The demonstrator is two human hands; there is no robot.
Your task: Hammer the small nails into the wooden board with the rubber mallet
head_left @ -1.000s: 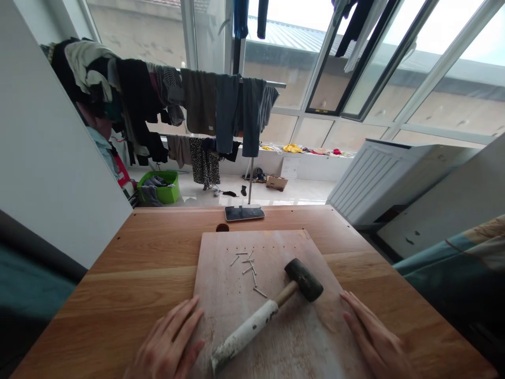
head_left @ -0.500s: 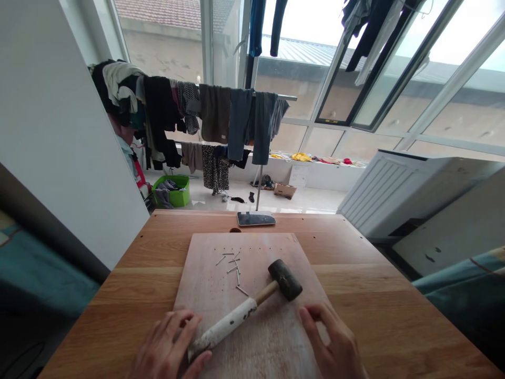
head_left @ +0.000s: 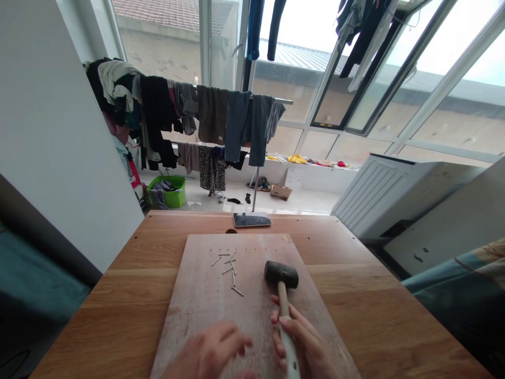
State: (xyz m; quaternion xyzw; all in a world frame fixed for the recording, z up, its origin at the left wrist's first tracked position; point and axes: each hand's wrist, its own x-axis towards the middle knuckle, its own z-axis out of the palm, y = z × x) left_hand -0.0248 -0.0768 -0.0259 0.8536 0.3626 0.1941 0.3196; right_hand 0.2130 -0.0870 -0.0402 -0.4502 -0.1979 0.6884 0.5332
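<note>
A rubber mallet (head_left: pixel 281 274) with a black head and a white-wrapped handle is over the right side of a wooden board (head_left: pixel 197 310). My right hand (head_left: pixel 302 337) is closed round its handle, just below the head. Over the board's lower part, my left hand (head_left: pixel 215 350) is slightly blurred, its fingers bent and apart with nothing between them. Several loose nails (head_left: pixel 233 277) lie scattered on the board's upper left half. Small dark holes or marks form a row near the board's far edge.
The board lies on a wooden table (head_left: pixel 355 295). A phone (head_left: pixel 252 219) rests by the table's far edge, near a round dark hole (head_left: pixel 231 231). Beyond stand a laundry rack with clothes (head_left: pixel 213 116) and a green basket (head_left: pixel 175 197). A white appliance (head_left: pixel 379 195) is at the right.
My right hand has taken hold of the mallet's handle, and the mallet has swung more upright in view. My left hand has left the handle end and moved right.
</note>
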